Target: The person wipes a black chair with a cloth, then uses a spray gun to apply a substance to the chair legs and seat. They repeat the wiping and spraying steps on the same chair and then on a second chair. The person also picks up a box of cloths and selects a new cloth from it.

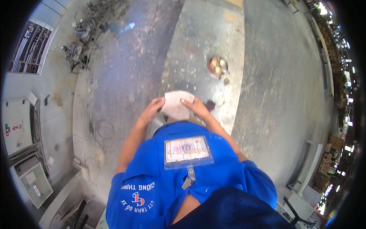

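A pale pinkish sheet (177, 107), with a curved far edge, spans the gap between my two hands in front of my chest. My left hand (155, 107) pinches its left side, thumb along the edge. On the right side, the thumb of my right hand (196, 108) lies on top of the sheet with the fingers beneath. Below the sheet is a long grey worktable (194, 42) with worn, spotted paint. Just right of my right hand, a small dark maroon thing (210, 105) lies on the table; its kind is unclear.
Farther along the table sits a round container (218, 66) holding several pale round pieces. Tangled dark cables or machine parts (78, 55) line the left wall. An electrical cabinet (18, 128) stands at far left. Stacked wood (328, 164) is at the right.
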`<action>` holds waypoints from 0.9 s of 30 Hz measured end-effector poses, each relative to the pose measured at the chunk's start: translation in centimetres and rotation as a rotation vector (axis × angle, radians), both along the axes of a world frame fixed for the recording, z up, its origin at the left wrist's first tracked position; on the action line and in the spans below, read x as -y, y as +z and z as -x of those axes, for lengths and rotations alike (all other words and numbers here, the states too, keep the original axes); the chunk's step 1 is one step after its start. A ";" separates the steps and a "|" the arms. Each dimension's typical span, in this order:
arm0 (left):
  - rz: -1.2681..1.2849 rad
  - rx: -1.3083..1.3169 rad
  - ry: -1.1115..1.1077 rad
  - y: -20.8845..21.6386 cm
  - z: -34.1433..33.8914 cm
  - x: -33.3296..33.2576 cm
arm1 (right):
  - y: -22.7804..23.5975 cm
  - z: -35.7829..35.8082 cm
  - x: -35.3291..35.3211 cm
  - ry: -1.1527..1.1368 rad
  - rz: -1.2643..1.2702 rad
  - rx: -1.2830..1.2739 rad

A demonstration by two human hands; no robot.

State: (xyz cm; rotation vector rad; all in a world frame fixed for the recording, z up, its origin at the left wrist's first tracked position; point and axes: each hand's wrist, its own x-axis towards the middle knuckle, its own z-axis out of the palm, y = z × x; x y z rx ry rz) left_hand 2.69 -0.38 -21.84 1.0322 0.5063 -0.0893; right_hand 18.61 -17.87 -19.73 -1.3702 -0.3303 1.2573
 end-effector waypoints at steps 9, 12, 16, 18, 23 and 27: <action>-0.160 0.038 -0.292 3.0 -7.4 -2.1 | 1.9 -6.4 -0.7 0.049 0.051 0.216; -0.158 0.038 -0.306 3.1 -13.3 -1.5 | 1.3 -8.6 -1.1 -0.079 0.021 0.184; -0.263 0.160 -0.343 3.0 -19.9 -2.3 | -0.1 -14.1 -1.9 -0.243 -0.013 0.108; -0.205 0.158 -0.328 3.1 -23.1 -3.1 | -0.4 -18.0 -2.9 -0.247 -0.037 0.130; -0.249 0.086 -0.213 4.1 -33.1 -6.6 | -0.1 -28.2 -7.1 -0.250 -0.094 0.095; -0.300 0.179 0.066 4.2 -40.9 -10.7 | -0.5 -36.5 -10.5 -0.288 -0.134 0.271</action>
